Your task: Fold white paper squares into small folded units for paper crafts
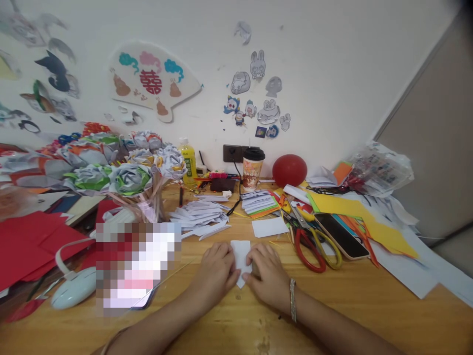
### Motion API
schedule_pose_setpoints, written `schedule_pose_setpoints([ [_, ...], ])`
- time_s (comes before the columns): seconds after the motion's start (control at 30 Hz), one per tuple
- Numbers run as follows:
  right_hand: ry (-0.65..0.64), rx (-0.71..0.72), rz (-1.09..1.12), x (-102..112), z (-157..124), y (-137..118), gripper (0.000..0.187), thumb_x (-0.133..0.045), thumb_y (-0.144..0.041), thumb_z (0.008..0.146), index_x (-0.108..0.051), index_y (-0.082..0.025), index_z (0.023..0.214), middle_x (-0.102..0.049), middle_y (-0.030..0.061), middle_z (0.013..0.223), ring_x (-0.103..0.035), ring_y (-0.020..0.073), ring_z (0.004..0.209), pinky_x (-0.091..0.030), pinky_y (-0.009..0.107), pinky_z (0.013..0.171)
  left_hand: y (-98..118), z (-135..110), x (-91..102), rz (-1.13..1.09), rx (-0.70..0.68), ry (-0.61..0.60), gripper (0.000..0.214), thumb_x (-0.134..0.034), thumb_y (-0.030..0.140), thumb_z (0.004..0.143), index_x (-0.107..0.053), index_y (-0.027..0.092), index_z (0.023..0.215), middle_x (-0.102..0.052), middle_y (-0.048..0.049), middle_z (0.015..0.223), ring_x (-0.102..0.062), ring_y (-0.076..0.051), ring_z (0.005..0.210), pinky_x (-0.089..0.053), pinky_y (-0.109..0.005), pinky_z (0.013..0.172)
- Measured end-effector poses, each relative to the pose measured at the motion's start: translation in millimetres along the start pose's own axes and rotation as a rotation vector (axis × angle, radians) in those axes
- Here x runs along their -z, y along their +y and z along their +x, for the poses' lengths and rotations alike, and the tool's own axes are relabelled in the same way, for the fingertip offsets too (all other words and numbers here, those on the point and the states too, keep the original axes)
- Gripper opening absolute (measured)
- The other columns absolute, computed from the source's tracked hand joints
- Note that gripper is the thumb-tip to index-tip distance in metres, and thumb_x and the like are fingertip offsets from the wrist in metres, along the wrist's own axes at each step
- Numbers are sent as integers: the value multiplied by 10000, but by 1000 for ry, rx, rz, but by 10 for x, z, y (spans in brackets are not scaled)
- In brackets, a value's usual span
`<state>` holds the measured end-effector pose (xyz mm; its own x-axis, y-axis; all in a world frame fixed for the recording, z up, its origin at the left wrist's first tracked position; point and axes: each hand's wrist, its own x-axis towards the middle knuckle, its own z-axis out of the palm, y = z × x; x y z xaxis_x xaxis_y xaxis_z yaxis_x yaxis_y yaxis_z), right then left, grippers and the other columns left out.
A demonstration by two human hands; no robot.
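A small white piece of paper [241,255], folded to a point at its near end, lies on the wooden table between my hands. My left hand [216,268] grips its left edge with curled fingers, the thumb near the pointed end. On the opposite edge, my right hand [269,273] pinches the paper between thumb and bent fingers. Just beyond my right hand is a loose white paper rectangle [269,227]. A pile of folded white paper strips [201,216] lies past my left hand, and a stack of cut paper slips [258,202] sits farther back.
Scissors with red and yellow handles [310,251] and a dark-screened phone [342,235] lie to the right. A lidded paper cup [253,170], a red balloon [289,170] and a yellow drink bottle [188,162] stand along the wall. Paper flowers [130,178] crowd the left, behind a pixelated screen [136,271].
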<state>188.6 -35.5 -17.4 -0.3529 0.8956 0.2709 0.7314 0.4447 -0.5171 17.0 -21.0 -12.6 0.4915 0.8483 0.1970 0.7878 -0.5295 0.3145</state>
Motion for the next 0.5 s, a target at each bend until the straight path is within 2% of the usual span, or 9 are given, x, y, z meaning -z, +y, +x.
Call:
schedule_pose_setpoints([
  [0.07,4,-7,9,-6,6,16,143,-560,-113,736,-485,-207,814,-511,11,894,-440,192,863,-339,323,765,8,-4,3,11,4,1,84,-576,194,772,-538,180,698,-511,-43,887,-453,-235,891,-366,-351,758],
  [0.2,47,-16,51,-37,14,35,203,-418,-14,770,-476,-205,805,-525,13,847,-449,180,835,-350,310,749,30,-17,10,17,2,-3,88,-568,196,783,-535,177,703,-515,-50,894,-452,-235,890,-367,-355,765],
  [0.3,77,-41,48,-55,9,21,135,-529,-129,762,-471,-208,855,-528,17,872,-451,194,847,-356,324,752,18,-28,20,20,20,18,94,-566,231,790,-530,182,718,-513,-49,893,-451,-233,874,-371,-357,752],
  [0.4,60,-44,-17,-65,-2,1,305,-673,-234,660,-480,-217,896,-516,13,912,-446,211,874,-350,337,764,-61,-32,36,22,41,52,152,-601,307,768,-516,188,723,-509,-42,904,-452,-234,880,-376,-366,760],
  [0.5,51,-50,-34,-79,-8,-3,325,-698,-243,646,-490,-220,895,-513,9,913,-447,210,880,-347,333,767,-187,-19,55,54,66,106,209,-616,361,758,-509,188,709,-515,-47,909,-451,-247,896,-380,-390,786],
])
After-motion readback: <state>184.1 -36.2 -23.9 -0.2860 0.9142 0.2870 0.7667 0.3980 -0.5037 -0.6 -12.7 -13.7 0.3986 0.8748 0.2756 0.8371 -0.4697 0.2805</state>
